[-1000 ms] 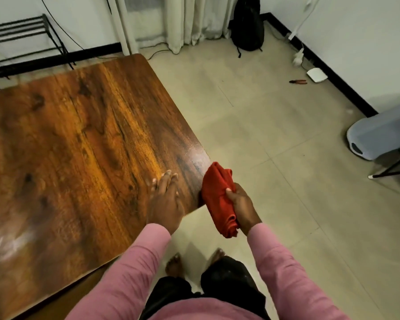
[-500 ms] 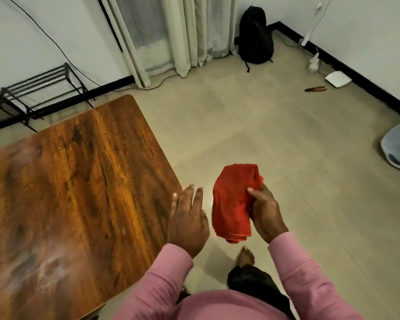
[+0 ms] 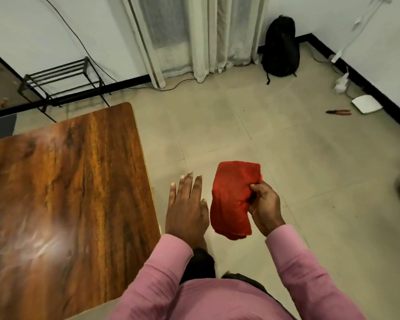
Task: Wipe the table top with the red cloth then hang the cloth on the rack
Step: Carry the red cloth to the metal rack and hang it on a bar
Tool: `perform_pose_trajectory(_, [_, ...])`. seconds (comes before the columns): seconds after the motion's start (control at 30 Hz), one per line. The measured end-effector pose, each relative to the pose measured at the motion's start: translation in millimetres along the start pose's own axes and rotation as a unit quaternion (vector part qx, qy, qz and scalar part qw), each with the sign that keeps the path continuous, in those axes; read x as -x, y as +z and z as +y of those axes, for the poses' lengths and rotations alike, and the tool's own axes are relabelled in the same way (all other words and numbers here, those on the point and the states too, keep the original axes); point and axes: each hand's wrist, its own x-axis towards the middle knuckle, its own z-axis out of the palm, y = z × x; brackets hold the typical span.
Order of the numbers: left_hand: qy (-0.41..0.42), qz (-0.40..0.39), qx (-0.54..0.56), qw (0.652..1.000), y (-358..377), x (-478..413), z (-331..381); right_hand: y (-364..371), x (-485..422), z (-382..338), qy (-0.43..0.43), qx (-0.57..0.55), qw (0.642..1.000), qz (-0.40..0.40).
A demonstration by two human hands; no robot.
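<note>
The right hand pinched the folded red cloth clear of the table top (presumably rack-bound), while the left hand hovered flat, fingers spread, empty.

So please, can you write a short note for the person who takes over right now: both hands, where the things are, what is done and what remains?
Right hand: closed on the folded red cloth, held in the air over the floor, beside the table and off it.
Left hand: open and empty, fingers spread, just past the table's right edge, touching nothing.
Table: bare wooden top, with a glare patch near the front. Whether the wiping is finished cannot be judged from this view.
Rack: black metal, by the far wall behind the table, nothing hanging on it.
Left to do: carry the cloth to the rack and hang it there.
</note>
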Motion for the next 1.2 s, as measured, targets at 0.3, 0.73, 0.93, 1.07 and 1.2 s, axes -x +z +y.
perform_pose_trajectory(0.3, [-0.025,0.030,0.058,0.998,-1.4,-94.1,-7.9,57.8,-86.3,-49.0,-0.045,0.104,0.991,-0.067])
perform_pose_trajectory(0.73, [-0.048,0.033,0.010,0.998,-44.3,-272.0,-78.0,176.3,-245.3,-89.5,-0.033,0.130,0.989,-0.068])
perform_pose_trajectory(0.93, [-0.112,0.028,0.016,0.993,-39.9,-341.9,-114.0,239.2,-338.9,-93.3,0.001,0.146,0.984,-0.106])
perform_pose_trajectory(1.07, [-0.140,0.018,-0.009,0.990,-44.7,-407.4,-134.0,285.1,-407.2,-98.6,0.028,0.149,0.978,-0.144])
perform_pose_trajectory(1.2, [-0.177,-0.011,-0.024,0.984,-61.7,-475.6,-145.4,329.1,-470.8,-109.8,0.043,0.171,0.967,-0.183])
